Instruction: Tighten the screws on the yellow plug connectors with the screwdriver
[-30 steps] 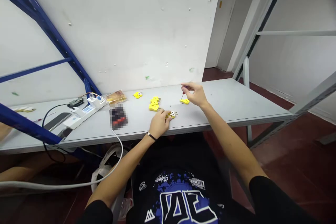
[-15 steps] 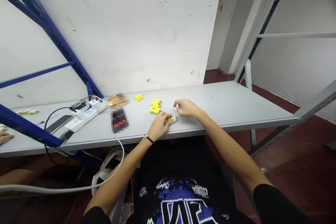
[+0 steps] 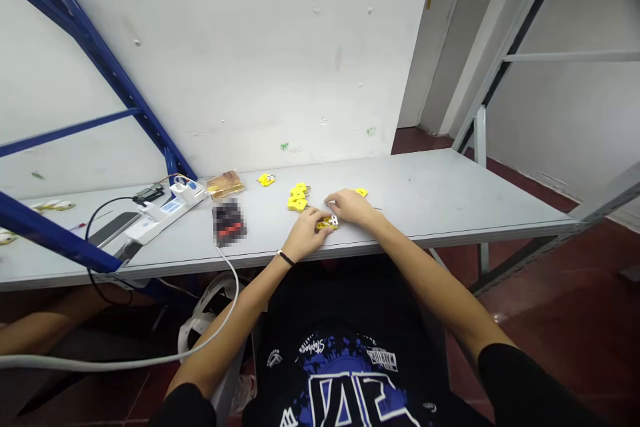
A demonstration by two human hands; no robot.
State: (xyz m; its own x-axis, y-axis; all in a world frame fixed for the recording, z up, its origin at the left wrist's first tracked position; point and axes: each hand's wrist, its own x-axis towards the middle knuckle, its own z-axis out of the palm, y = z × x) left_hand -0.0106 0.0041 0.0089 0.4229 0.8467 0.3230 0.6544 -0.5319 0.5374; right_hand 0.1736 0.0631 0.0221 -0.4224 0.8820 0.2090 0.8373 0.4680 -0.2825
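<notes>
Left hand [image 3: 304, 235] lies at the near edge of the bench [image 3: 450, 200]. Its grip is closed thumb to fingers on a small yellow connector [image 3: 327, 222], which is held down flat on the surface. Right hand [image 3: 351, 207] sits just beyond that grip, fingers curled down over the connector's far end. I cannot tell whether this grip holds anything.

Judgement: the connector is light, stiff moulded plastic. It looks smooth, so it may skid or twist under a push. Best taken across the broad flat sides of the body, clear of the thin metal prongs.

Just past the left grip: cluster of spare connectors [image 3: 297, 199]. Well to its left: power strip [image 3: 165, 210].
</notes>
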